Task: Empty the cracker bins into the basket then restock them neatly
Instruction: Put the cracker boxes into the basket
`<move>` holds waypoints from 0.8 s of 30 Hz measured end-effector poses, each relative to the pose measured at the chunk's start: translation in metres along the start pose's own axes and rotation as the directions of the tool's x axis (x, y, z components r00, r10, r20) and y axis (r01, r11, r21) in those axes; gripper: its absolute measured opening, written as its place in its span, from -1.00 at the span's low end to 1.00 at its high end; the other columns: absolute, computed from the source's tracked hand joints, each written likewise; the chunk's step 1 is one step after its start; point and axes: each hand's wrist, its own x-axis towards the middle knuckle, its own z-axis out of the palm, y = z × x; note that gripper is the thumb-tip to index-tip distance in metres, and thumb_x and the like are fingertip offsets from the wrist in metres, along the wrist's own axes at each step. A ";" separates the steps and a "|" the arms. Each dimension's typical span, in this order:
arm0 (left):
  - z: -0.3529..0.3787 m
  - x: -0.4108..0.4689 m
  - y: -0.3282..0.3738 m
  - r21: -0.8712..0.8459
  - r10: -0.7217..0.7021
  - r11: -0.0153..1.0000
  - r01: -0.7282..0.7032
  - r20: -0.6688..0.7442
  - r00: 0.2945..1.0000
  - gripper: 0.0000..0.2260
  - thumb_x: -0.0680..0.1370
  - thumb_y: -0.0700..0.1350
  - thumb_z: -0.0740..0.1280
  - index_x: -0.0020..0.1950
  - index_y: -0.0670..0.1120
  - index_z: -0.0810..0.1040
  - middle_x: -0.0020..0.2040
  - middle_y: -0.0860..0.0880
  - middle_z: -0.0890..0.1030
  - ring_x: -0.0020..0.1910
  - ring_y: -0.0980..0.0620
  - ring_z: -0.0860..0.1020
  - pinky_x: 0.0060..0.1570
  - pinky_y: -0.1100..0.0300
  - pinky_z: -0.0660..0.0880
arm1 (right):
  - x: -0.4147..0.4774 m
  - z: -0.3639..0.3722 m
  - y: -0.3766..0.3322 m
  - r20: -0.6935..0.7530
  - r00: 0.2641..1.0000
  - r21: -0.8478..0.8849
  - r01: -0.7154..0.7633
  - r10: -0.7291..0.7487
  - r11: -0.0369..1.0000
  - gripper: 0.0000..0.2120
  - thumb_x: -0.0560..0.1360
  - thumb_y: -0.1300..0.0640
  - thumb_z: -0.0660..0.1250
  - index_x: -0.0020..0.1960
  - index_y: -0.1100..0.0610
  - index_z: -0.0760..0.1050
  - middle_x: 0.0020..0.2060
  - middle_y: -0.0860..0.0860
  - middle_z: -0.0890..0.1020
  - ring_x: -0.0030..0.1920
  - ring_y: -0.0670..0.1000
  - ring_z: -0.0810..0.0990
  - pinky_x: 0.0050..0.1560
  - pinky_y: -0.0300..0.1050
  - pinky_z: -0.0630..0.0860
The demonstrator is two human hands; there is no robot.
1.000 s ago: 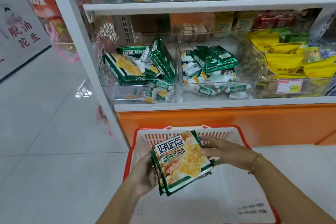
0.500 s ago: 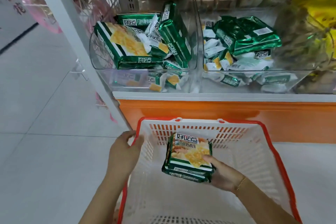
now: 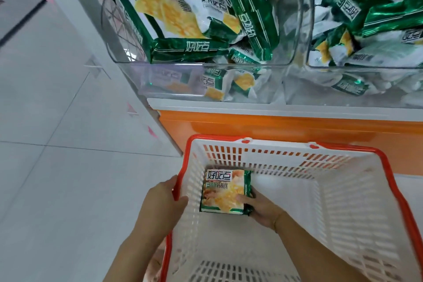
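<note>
Right hand (image 3: pixel 261 209) grips stack of green-and-white foil cracker packs (image 3: pixel 225 190), thumb across top face, fingers round near right corner. Stack sits lower than half a second ago, now deep in back-left corner of white slatted plastic basket with red rim (image 3: pixel 357 201); contact with basket floor unclear. Left hand (image 3: pixel 164 200) still clasps basket's left rim. Clear plastic bins (image 3: pixel 109 36) on shelf above remain heaped with loose matching packs (image 3: pixel 174 14).

Right hand (image 3: pixel 263 209) grips cracker pack (image 3: pixel 223 190) by its near-right corner, face-up, low in basket (image 3: pixel 286 144) at its 11 o'clock corner. Left hand (image 3: pixel 160 204) grips the rim at 9 o'clock. Left bin (image 3: pixel 109 30) and right bin (image 3: pixel 343 68) at 12 o'clock, both piled with green packs.
</note>
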 end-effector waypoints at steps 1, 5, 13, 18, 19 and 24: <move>-0.001 0.001 -0.001 0.023 0.002 1.000 -0.003 0.031 1.000 -0.54 0.51 -0.09 0.33 0.41 -0.01 0.39 0.18 0.02 0.59 0.06 0.07 0.57 0.01 0.28 0.47 | 0.002 0.001 -0.001 0.013 1.000 -0.001 -0.005 0.005 1.000 -0.44 0.39 0.25 0.43 0.34 0.06 0.35 0.19 0.10 0.61 0.16 0.17 0.60 0.08 0.06 0.58; -0.002 -0.004 0.001 0.018 -0.017 1.000 0.016 0.086 0.996 -0.43 0.51 -0.08 0.34 0.50 -0.01 0.24 0.26 0.01 0.54 0.15 0.05 0.54 0.09 0.25 0.47 | 0.008 0.000 0.000 -0.032 0.999 -0.011 0.003 -0.003 1.000 -0.61 0.47 0.30 0.36 0.26 0.09 0.43 0.11 0.08 0.65 0.07 0.10 0.65 -0.07 -0.07 0.61; 0.000 -0.018 0.012 -0.047 -0.074 0.996 0.078 0.082 0.994 -0.42 0.55 -0.01 0.31 0.52 -0.01 0.16 0.38 0.01 0.44 0.25 0.00 0.49 0.19 0.18 0.44 | -0.014 0.010 -0.017 -0.323 0.936 -0.391 -0.001 -0.136 0.921 -0.64 0.45 0.22 0.45 0.22 0.27 0.51 0.06 0.14 0.61 -0.03 0.08 0.60 -0.23 -0.39 0.54; -0.048 -0.025 0.020 -0.191 -0.013 0.981 -0.034 -0.238 0.971 -0.80 0.53 -0.07 0.36 0.14 -0.03 0.59 0.17 -0.01 0.61 0.11 0.04 0.55 0.08 0.23 0.42 | -0.090 0.055 -0.093 -0.144 0.933 -0.838 0.063 -0.331 0.542 -0.86 0.52 -0.01 0.36 -0.03 0.05 0.50 -0.09 -0.11 0.54 -0.02 -0.05 0.52 -0.13 -0.35 0.37; -0.065 -0.028 0.029 -0.240 0.030 0.965 -0.108 -0.309 0.951 -0.96 0.52 -0.12 0.37 -0.09 -0.01 0.62 0.00 0.02 0.66 -0.03 0.05 0.58 -0.02 0.21 0.45 | -0.115 0.068 -0.113 -0.059 0.921 -0.887 0.129 -0.385 0.443 -0.84 0.53 0.00 0.34 -0.18 0.05 0.50 -0.23 -0.12 0.51 -0.16 -0.10 0.51 -0.22 -0.36 0.34; -0.153 -0.045 0.094 -0.417 0.111 0.821 -0.391 -0.554 0.825 -0.84 0.46 -0.03 0.42 -0.25 -0.09 0.59 -0.29 -0.03 0.64 -0.18 -0.09 0.62 0.00 -0.06 0.56 | -0.233 0.135 -0.201 0.165 0.657 -0.904 0.399 -0.736 0.153 -0.72 0.51 0.03 0.37 -0.35 0.04 0.45 -0.51 -0.08 0.41 -0.49 -0.15 0.33 -0.42 -0.35 0.31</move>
